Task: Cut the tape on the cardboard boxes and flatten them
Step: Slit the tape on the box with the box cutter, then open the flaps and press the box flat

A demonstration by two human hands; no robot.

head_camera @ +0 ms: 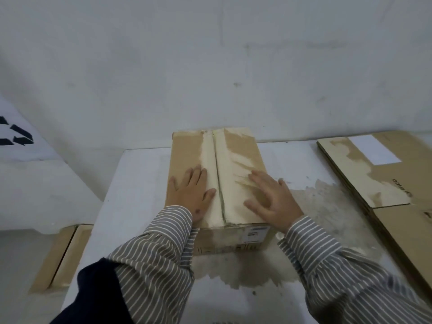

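I see the box (217,181) standing closed on the white table (140,174), its centre seam running away from me. My left hand (190,195) lies flat on the box top left of the seam, fingers straight, gripping nothing. My right hand (272,199) lies flat right of the seam, fingers spread, also holding nothing. Flattened cardboard (374,174) lies on the table right of the box, well apart. More cardboard (63,256) lies on the floor left of the box.
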